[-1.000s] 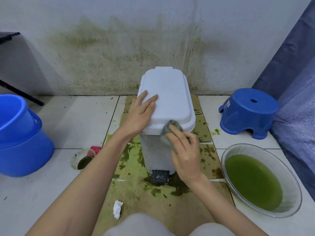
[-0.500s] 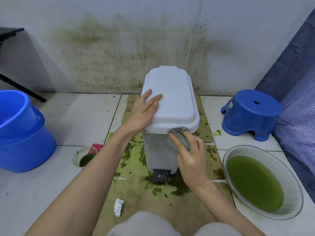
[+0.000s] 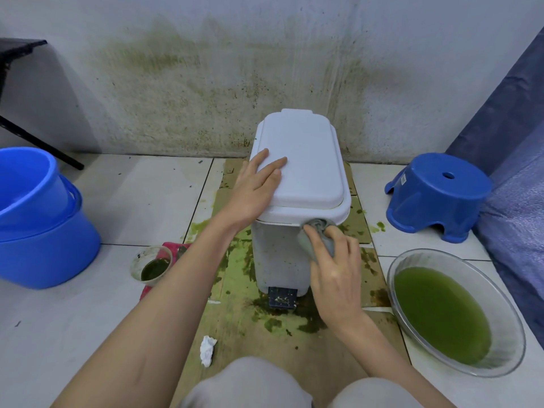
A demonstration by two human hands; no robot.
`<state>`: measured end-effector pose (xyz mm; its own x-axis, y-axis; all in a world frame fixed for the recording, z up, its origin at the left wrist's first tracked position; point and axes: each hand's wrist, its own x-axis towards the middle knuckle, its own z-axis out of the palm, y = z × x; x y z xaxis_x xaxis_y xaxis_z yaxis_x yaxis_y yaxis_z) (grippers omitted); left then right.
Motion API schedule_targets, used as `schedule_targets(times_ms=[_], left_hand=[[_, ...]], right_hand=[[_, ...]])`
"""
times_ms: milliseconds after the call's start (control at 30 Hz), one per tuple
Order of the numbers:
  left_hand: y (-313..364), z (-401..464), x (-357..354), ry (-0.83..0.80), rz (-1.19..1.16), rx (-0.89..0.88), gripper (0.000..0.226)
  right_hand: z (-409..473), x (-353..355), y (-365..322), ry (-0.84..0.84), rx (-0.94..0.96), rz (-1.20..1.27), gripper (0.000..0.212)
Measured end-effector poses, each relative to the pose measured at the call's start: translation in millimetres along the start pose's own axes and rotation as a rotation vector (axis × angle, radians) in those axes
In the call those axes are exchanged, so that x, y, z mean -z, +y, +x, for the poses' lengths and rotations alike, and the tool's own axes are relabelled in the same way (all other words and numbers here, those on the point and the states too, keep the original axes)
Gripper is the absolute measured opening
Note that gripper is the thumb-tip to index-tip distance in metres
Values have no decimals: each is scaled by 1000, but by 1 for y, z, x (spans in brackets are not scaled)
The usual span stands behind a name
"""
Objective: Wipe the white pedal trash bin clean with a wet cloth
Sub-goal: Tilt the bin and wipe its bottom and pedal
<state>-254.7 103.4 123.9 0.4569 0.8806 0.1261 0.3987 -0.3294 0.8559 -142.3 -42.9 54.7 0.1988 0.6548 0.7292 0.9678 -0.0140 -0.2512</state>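
The white pedal trash bin [image 3: 306, 160] stands on stained cardboard against the wall, lid closed, dark pedal [image 3: 282, 296] at its foot. My left hand [image 3: 256, 189] lies flat on the left side of the lid, fingers spread. My right hand [image 3: 332, 269] grips a bunched grey cloth [image 3: 316, 237] and presses it to the bin's front right corner, just under the lid rim. The bin's front face shows small dark specks.
Stacked blue buckets [image 3: 41, 219] at left. A small cup of green liquid [image 3: 153, 265] on a pink cloth. A glass bowl of green water [image 3: 453, 313] at right. A blue stool [image 3: 438, 192] behind it. A crumpled white tissue [image 3: 207, 350] lies on the green-stained cardboard [image 3: 244, 319].
My right hand has slid the cloth to the right along the front under the lid rim, reaching the front right corner. My left hand has stayed on the lid.
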Motion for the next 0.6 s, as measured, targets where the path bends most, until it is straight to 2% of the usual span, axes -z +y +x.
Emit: schedule_targets(times_ms=[167,300,500,600], left_hand=[[1,0,-1,14,15,-1,36],[-2,-1,-1,20,37,-29,36],[-3,-1,-5,61,69,-55,36],[-5,-2,-6,61,83,-60,35]], right_hand=[[9,-11,-32,-57,46,23,45],[7,-3,-16,-92,29,30,53],[0,14,15,43,-208,187,49],[9,9,15,162,-54,249,41]])
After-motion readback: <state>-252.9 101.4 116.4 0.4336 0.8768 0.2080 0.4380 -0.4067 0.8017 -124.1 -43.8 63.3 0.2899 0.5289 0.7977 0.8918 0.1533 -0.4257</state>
